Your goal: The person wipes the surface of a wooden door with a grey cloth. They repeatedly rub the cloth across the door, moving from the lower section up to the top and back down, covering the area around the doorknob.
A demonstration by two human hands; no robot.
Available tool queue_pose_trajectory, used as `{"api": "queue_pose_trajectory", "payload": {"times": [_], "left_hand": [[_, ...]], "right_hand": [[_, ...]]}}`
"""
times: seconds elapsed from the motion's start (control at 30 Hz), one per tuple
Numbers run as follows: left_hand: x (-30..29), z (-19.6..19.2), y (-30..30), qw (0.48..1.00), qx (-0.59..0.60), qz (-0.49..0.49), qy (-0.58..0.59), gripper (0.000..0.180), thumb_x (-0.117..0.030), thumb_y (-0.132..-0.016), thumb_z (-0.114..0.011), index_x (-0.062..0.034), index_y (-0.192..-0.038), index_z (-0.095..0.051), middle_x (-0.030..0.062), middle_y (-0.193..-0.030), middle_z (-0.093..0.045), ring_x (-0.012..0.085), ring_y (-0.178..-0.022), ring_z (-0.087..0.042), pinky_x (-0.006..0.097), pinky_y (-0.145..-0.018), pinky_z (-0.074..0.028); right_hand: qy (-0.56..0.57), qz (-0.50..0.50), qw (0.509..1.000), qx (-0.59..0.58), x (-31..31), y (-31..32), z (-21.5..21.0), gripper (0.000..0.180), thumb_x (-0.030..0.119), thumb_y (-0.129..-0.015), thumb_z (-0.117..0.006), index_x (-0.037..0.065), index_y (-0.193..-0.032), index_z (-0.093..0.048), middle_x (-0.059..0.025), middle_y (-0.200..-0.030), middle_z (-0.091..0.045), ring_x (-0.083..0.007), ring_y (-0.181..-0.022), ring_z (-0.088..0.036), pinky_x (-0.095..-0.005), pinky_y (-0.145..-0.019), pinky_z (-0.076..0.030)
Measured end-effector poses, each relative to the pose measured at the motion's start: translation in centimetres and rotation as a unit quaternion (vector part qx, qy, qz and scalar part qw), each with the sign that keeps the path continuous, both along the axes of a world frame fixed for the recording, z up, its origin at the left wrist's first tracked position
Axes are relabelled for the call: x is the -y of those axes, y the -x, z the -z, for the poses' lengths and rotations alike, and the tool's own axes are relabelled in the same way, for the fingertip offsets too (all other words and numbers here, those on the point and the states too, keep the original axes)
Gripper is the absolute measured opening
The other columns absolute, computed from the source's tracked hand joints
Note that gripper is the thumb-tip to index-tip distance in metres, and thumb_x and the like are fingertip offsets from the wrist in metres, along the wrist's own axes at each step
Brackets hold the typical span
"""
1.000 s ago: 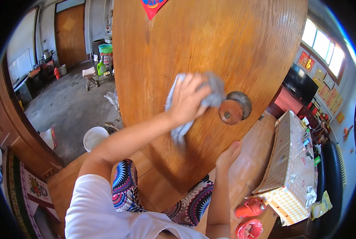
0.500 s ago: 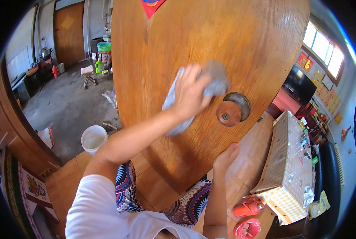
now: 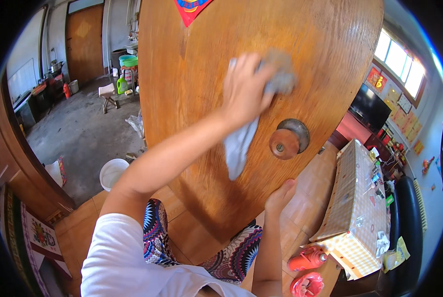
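Up on the broad, varnished brown wooden door (image 3: 182, 109), the left hand (image 3: 244, 91) has its fingers bent and clamped on a crumpled grey-blue cloth (image 3: 241, 151), held against the wood above and left of the round reddish-brown doorknob (image 3: 284, 143)! The cloth's tail hangs below the palm. Down at the door's edge, the right hand (image 3: 279, 197) shows its thumb; the other fingers are hidden, no telling their grip. Lettering? Printed marks on the pointed red paper decoration (image 3: 188, 17), a gold character on the red wall poster (image 3: 376, 79).
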State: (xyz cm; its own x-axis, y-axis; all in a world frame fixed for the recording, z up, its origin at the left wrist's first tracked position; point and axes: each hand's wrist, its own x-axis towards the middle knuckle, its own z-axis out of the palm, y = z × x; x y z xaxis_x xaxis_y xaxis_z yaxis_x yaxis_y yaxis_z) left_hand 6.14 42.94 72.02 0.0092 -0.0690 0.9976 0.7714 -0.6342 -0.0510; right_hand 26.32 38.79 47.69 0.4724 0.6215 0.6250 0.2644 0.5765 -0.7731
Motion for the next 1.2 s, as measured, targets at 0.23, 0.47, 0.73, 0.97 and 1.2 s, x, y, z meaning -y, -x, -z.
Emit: {"api": "queue_pose_trajectory", "payload": {"times": [0.23,0.47,0.73,0.97,1.2], "left_hand": [[-1.0,-6.9,1.8,0.997,0.008,0.019,-0.071,0.043,-0.007,-0.069,-0.077,-0.0172,-0.11,-0.071,0.0122,-0.115,-0.06,0.0373,-0.108,-0.057,0.048,-0.084,-0.049],[0.6,7.3,3.8,0.987,-0.147,0.011,0.06,0.035,-0.01,-0.064,-0.077,-0.0119,-0.098,-0.071,0.0137,-0.111,-0.062,0.0365,-0.1,-0.062,0.046,-0.081,-0.05],[-0.8,-14.9,-0.8,0.993,0.077,-0.002,-0.087,0.029,-0.006,-0.08,-0.067,-0.0105,-0.109,-0.069,0.0147,-0.109,-0.062,0.0369,-0.106,-0.059,0.046,-0.087,-0.047],[-0.6,-3.0,0.1,0.994,-0.057,0.031,-0.084,0.037,-0.005,-0.064,-0.073,-0.0126,-0.1,-0.068,0.0135,-0.115,-0.062,0.0385,-0.105,-0.059,0.048,-0.082,-0.049],[-0.1,-4.1,0.3,0.993,-0.108,-0.021,-0.045,0.038,-0.009,-0.072,-0.074,-0.0181,-0.109,-0.07,0.0098,-0.113,-0.062,0.0329,-0.107,-0.059,0.046,-0.083,-0.047]], "right_hand": [[0.033,-0.025,0.999,0.001,0.7,1.2,0.3,0.087,0.062,-0.106,-0.038,-0.016,-0.143,-0.042,-0.0279,-0.14,-0.056,-0.0349,-0.131,-0.053,-0.0401,-0.112,-0.037],[0.048,-0.03,0.998,-0.003,0.5,0.2,-0.1,0.088,0.064,-0.105,-0.038,-0.015,-0.142,-0.044,-0.0217,-0.129,-0.061,-0.0296,-0.121,-0.057,-0.0386,-0.107,-0.041],[0.017,-0.051,0.999,0.004,1.6,1.0,-1.3,0.083,0.066,-0.105,-0.038,-0.01,-0.136,-0.051,-0.0167,-0.121,-0.063,-0.0263,-0.111,-0.059,-0.0366,-0.1,-0.044],[0.008,-0.041,0.999,-0.004,0.4,0.1,-0.7,0.075,0.06,-0.107,-0.039,-0.008,-0.134,-0.053,-0.0179,-0.122,-0.063,-0.0277,-0.112,-0.059,-0.0384,-0.1,-0.045],[0.018,-0.057,0.998,-0.005,1.0,0.2,-1.1,0.076,0.059,-0.107,-0.038,-0.009,-0.136,-0.051,-0.0201,-0.125,-0.063,-0.0295,-0.117,-0.059,-0.0382,-0.104,-0.043]]}}
